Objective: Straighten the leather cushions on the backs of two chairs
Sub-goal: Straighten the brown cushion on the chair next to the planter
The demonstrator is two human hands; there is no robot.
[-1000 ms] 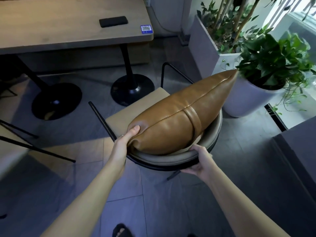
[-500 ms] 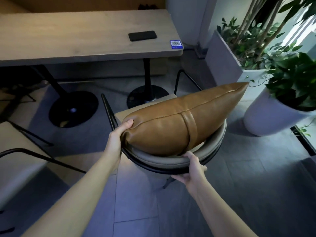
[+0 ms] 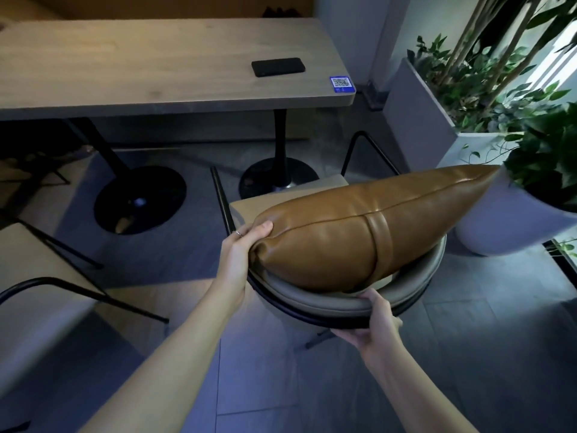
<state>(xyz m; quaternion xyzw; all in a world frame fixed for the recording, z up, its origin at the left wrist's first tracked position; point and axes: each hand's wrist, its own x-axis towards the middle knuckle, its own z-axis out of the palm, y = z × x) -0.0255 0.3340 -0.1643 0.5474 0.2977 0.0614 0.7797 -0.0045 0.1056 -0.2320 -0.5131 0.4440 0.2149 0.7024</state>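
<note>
Left hand (image 3: 240, 254): wrapped round the near left end of the cushion, thumb on top by the seam, fingers hidden behind; ring on one finger.
Right hand (image 3: 374, 320): clamped on the curved backrest rim, thumb over the padded top, fingers under the dark frame; gripping the chair, not the cushion.
Tan leather cushion (image 3: 359, 232): lying across the top of the backrest, long axis slanted, far right corner raised and poking out past the rim toward the white plant pot (image 3: 499, 226); strap round the middle (image 3: 379, 242) roughly centred on the chair.
Chair backrest (image 3: 312, 303): grey padded curve under the cushion, touching it along the near edge; beige seat (image 3: 249, 204) showing beyond.
Progress: judged mid-adjustment on the first chair; cushion seated on the back but not yet level or square.
Second chair (image 3: 40, 254): at the left edge, only seat and black frame in view; no cushion visible there, state of its back unknown.
Left to do: probably levelling this cushion, letting go, then the other chair.
Beyond: wooden table (image 3: 140, 67) with a black phone (image 3: 278, 66) and a blue QR sticker (image 3: 341, 83).
</note>
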